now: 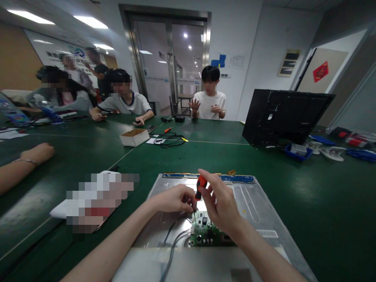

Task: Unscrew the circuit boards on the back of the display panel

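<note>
My right hand (219, 197) holds a red and black screwdriver (201, 187) by its handle, tilted with its tip down toward a green circuit board (205, 229). Close beside the tip, the fingers of my left hand (179, 199) are pinched together at the board's upper left corner; whether they grip the shaft or a screw is too small to tell. The board lies on a silver metal panel (246, 203) with a blue strip (237, 179) along its far edge. Dark cables (173, 244) run from the board's left side. My right palm covers part of the board.
A pale, blurred-out object (96, 203) lies left of the panel. Farther off are a small cardboard box (134, 138), a coiled black cable (172, 141), another screwdriver (168, 130) and a black monitor housing (286, 115). A co-worker's forearm (26, 166) rests at the left; several people sit opposite.
</note>
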Demonstrator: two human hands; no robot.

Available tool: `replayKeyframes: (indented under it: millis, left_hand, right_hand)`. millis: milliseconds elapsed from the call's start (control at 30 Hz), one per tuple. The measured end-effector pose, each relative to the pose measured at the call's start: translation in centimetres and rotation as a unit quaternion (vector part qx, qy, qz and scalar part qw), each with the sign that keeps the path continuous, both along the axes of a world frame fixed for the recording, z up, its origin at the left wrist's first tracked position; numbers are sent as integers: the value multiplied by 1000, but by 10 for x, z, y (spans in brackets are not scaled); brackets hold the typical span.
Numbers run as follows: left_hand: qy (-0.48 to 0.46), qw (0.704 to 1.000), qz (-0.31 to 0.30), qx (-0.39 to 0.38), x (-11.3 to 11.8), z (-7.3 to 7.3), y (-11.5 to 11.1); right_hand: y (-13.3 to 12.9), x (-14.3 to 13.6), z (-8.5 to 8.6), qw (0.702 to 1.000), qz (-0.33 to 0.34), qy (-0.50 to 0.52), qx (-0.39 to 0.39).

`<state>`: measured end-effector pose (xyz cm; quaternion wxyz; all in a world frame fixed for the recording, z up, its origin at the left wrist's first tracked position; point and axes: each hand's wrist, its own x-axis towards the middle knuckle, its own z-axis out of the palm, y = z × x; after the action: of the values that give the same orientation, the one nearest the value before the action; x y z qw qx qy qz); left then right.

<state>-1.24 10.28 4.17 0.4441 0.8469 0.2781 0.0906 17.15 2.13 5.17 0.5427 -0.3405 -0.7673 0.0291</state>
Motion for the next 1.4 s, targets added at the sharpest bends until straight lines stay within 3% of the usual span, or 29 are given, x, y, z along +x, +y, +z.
replayKeyframes:
  millis: [433,800,1400]
  left_hand:
    - [-9,1000,0,-5,-2,-6,0]
    - [-12,1000,-3,-1,1,1,-3]
    - [-22,1000,-9,-8,1,-3,-1]
  right_hand:
    - [-2,0,1,1000,4,-5,-10]
    - [0,0,-1,1000,4,5,1]
    - [0,1,0,1000,-2,-2,-12]
